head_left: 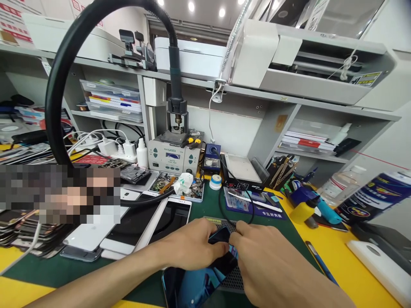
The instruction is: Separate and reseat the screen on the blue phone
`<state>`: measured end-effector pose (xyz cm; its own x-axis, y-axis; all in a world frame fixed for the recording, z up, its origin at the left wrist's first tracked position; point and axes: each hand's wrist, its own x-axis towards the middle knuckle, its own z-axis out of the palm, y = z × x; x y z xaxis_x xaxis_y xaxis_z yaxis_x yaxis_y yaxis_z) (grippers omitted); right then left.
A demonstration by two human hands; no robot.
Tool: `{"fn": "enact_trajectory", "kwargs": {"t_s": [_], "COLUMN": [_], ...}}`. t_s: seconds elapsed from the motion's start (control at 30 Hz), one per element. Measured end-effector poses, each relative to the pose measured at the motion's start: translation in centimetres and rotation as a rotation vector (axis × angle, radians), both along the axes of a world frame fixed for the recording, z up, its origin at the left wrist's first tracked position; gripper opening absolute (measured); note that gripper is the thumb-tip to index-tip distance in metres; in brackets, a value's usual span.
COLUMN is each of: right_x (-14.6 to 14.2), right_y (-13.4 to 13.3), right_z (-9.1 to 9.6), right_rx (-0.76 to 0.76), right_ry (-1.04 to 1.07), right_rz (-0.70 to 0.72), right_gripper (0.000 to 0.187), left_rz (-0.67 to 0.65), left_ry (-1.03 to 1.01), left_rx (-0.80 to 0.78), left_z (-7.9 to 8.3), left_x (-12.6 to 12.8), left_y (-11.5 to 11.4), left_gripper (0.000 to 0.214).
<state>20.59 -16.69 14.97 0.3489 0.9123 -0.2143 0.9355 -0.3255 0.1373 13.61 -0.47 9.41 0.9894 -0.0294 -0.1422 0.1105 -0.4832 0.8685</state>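
Cluttered workbench (337, 254), green mat (209, 208); left hand (194, 244) pinching glossy blue phone (199, 285), right hand (257, 247) curled at its edge, grip unclear.

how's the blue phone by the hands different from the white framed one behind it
The blue phone shows a blue sheen; the white-framed phone has a white border around a black screen. The blue phone is at the left hand and right hand, while the white-framed phone lies farther back. Both are flat, with dark, glossy faces.
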Motion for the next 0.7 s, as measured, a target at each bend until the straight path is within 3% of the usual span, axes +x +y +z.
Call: {"fn": "enact_trajectory", "kwargs": {"t_s": [0.4,0.5,0.7], "right_x": [0.33,0.5,-0.03], "right_y": [-0.08,-0.46,-0.41], "right_z": [0.1,0.21,0.77], "right_rx": [0.004,0.001,0.0], "right_ry": [0.023,0.042,-0.005], "right_rz": [-0.02,-0.031,-0.036], "right_gripper": [0.026,0.022,0.022], "left_rz": [-0.045,-0.034,0.033], "left_ry": [-0.001,-0.052,-0.014], "left_rx": [-0.069,-0.071,0.117], "left_z": [0.54,0.71,0.71], "left_x": [-0.07,-0.25,-0.51], "left_y": [0.18,-0.08,-0.49], "left_gripper": [0.019,0.026,0.031]}}
